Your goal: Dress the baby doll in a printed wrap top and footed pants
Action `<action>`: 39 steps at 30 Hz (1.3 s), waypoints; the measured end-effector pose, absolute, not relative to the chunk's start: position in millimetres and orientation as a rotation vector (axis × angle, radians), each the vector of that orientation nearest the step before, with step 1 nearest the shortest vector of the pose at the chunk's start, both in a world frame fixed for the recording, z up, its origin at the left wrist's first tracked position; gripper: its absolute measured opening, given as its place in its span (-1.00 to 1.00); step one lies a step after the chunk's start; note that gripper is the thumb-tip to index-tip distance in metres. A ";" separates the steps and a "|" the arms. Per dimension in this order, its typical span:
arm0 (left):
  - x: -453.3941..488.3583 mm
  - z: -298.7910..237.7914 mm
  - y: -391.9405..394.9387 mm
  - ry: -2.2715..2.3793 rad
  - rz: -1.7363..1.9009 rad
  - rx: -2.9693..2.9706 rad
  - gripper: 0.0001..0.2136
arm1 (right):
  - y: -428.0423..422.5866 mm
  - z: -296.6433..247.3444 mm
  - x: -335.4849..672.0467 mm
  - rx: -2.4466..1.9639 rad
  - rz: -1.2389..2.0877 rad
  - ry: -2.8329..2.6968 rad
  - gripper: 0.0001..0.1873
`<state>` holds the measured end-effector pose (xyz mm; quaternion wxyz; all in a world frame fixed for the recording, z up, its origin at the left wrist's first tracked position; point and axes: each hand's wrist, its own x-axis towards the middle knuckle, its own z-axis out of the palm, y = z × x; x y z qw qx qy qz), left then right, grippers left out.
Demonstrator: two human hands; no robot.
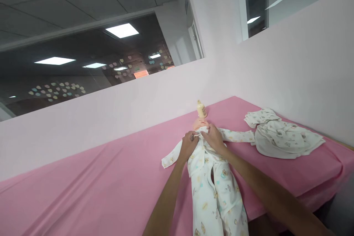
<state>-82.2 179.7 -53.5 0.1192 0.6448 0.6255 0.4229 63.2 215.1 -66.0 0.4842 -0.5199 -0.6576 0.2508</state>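
A baby doll (pixel 200 122) lies on its back, dressed in a white patterned baby top (pixel 195 162) and matching baby trousers (pixel 204 206). My left hand (pixel 189 145) is closed at the top's collar on the left, fingertips pinching its front edge or a thin tie there. Across the chest, my right hand (pixel 214 138) pinches the other front edge just under the doll's chin. The two sets of fingertips are close together. Both sleeves stretch out sideways. My fingers hide part of the neckline, so the fastening is hard to make out.
A cream-coloured bottle (pixel 201 110) stands beyond the doll's head. To the right lies a heap of white patterned cloth (pixel 287 138), touching the right sleeve's end. A pink sheet (pixel 96 188) covers the table, which meets white walls (pixel 293 66) at the back and right.
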 end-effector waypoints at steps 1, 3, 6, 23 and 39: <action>-84.5 -53.6 176.7 1.829 1.218 1.882 -0.87 | 210.2 -64.6 61.9 -1.287 0.570 -1.672 -0.75; -87.9 -53.5 171.8 1.839 1.197 1.904 -0.87 | 200.6 -62.0 59.2 -1.301 0.471 -1.833 -0.75; -88.8 -52.5 167.1 1.824 1.157 2.001 -0.82 | 190.9 -58.7 57.4 -1.336 0.330 -1.987 -0.82; -76.1 -50.5 160.7 1.872 0.972 2.194 -0.75 | 204.8 -64.4 63.0 -1.374 0.232 -2.080 -0.82; -72.3 -54.8 152.2 1.752 1.166 2.053 -0.80 | 206.8 -72.9 70.9 -0.883 0.659 -1.893 -0.80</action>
